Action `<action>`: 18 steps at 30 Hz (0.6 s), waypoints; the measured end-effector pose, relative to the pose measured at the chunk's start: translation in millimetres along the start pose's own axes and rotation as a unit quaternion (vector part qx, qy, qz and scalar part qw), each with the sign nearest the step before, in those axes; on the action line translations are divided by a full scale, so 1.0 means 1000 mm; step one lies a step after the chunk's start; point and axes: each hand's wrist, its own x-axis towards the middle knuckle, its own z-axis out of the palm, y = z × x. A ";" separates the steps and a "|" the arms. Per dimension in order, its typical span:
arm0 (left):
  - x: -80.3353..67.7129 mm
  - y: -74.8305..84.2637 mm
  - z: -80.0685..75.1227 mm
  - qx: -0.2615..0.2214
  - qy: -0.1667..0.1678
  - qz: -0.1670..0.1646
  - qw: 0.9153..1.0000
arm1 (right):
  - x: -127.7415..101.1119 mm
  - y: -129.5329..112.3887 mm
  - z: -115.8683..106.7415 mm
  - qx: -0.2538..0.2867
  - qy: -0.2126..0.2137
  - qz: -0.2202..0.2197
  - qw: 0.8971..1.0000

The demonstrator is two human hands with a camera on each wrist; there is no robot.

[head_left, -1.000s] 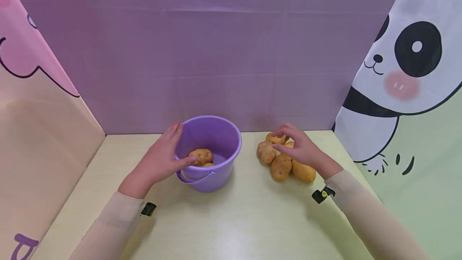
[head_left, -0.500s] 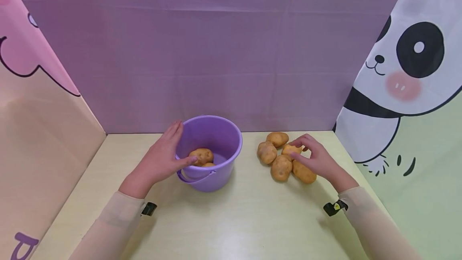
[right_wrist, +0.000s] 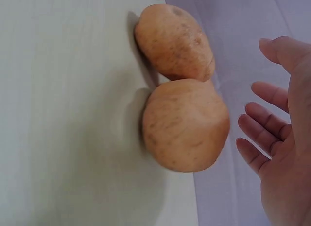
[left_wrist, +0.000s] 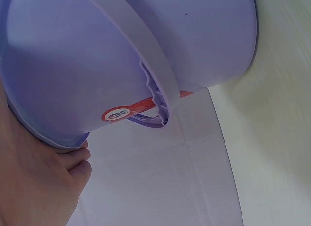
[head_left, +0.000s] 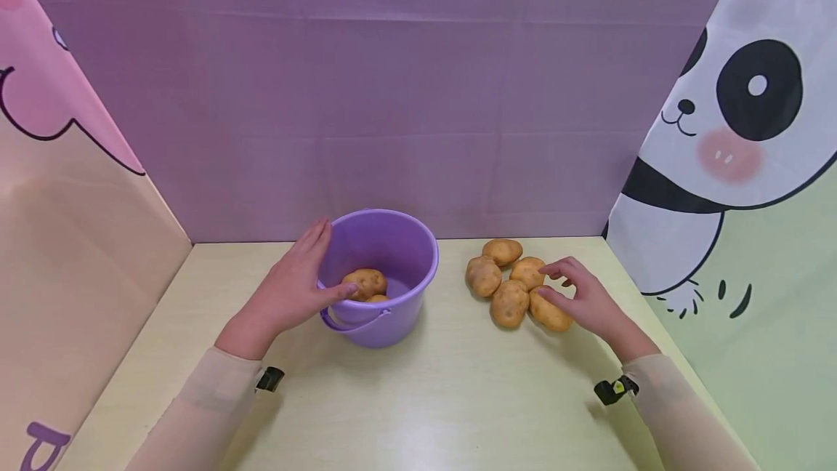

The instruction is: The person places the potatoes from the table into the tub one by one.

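Observation:
The purple bucket [head_left: 392,322] stands upright on the table, with potatoes [head_left: 368,282] inside it. My left hand [head_left: 293,289] holds its rim on the left, the thumb over the near edge and the fingers along the side; in the left wrist view the fingertips bend round the rim. To the right lies a cluster of several loose potatoes [head_left: 509,304]. My right hand [head_left: 582,296] hovers at the right side of that cluster, thumb and fingers apart and holding nothing. Nearest below it is an oblong potato [head_left: 548,312]. Two potatoes [right_wrist: 187,124] show beside the fingers in the right wrist view.
A pale wooden table [head_left: 418,398] carries everything. Behind it rises a purple cloth backdrop [head_left: 405,115], close to the bucket. Printed panels flank the table, a panda [head_left: 758,151] on the right one. The bucket's handle [head_left: 356,327] hangs down in front.
My right hand has drawn back to the right and nearer, from over the far potatoes to the right side of the cluster. The left hand and bucket stay put.

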 end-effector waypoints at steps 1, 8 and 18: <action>0.000 0.000 0.000 0.000 0.001 0.001 1.000 | -0.001 0.001 0.001 0.001 0.000 0.001 1.000; 0.000 -0.001 0.001 0.004 0.005 0.005 1.000 | -0.009 0.008 0.006 0.002 0.000 0.013 1.000; 0.000 0.000 0.000 0.003 0.006 0.006 1.000 | -0.018 0.016 0.012 0.005 -0.024 0.072 0.997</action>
